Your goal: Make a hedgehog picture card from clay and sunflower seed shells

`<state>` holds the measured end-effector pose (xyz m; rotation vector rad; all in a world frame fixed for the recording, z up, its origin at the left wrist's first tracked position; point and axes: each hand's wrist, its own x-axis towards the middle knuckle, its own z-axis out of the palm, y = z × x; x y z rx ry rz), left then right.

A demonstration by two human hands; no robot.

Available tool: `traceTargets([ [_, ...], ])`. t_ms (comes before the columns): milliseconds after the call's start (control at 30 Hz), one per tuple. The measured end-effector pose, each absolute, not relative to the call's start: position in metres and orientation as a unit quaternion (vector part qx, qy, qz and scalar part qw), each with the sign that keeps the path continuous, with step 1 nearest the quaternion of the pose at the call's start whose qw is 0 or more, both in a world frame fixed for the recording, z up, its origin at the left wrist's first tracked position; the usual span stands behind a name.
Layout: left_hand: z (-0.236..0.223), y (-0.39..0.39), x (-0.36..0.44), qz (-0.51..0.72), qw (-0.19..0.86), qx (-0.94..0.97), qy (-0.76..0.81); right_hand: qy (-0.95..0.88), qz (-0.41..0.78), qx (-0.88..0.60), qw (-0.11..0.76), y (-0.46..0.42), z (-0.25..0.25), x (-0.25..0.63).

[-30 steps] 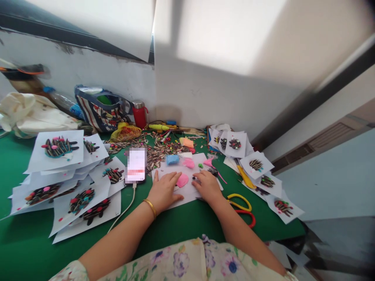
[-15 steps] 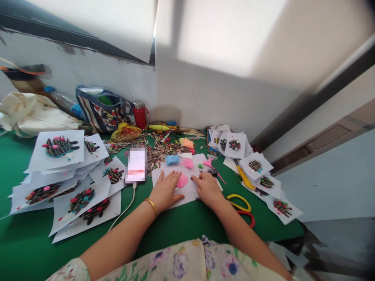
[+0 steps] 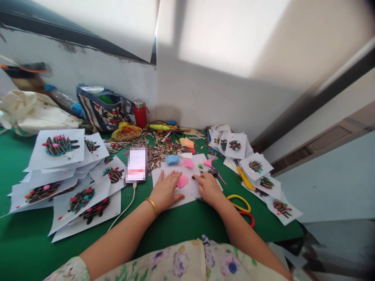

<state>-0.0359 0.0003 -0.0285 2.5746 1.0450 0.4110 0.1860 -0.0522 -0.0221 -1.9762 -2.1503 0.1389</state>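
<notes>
My left hand (image 3: 166, 189) lies flat on a white sheet of paper (image 3: 190, 192), fingers spread, the fingertips beside a flattened pink clay piece (image 3: 183, 180). My right hand (image 3: 209, 188) rests on the sheet's right part. Its index finger is stretched out, and the tip touches a small black bit (image 3: 193, 178), perhaps clay; the other fingers are curled under and partly hidden. Behind the hands on the paper lie a blue clay packet (image 3: 172, 159), a pink and white clay packet (image 3: 187, 162) and a small green clay lump (image 3: 200, 166).
A phone (image 3: 136, 166) on a cable lies left of the paper. Sheets with seed pictures (image 3: 58, 150) are piled at left, more seed pictures (image 3: 256, 166) at right. Scissors (image 3: 240, 203) lie by my right forearm. Loose striped seeds (image 3: 156, 154) and a red flask (image 3: 140, 114) are farther back.
My right hand's thumb and index finger were spread around the black bit; now the index fingertip is down on it and the other fingers are curled. My left hand has barely moved.
</notes>
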Motion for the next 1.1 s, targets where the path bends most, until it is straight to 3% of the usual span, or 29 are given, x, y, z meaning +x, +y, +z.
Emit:
traceTargets([
  [533, -0.028, 0.000, -0.035, 0.142, 0.175, 0.900, 0.374, -0.732, 0.000, -0.673, 0.103, -0.072, -0.011, 0.179],
  [867, -0.028, 0.000, -0.035, 0.140, 0.175, 0.900, 0.374, -0.716, -0.017, -0.696, 0.053, -0.075, -0.012, 0.181],
  [1100, -0.026, -0.001, -0.035, 0.135, 0.173, 0.900, 0.376, -0.753, 0.028, -0.648, 0.108, -0.082, -0.012, 0.187],
])
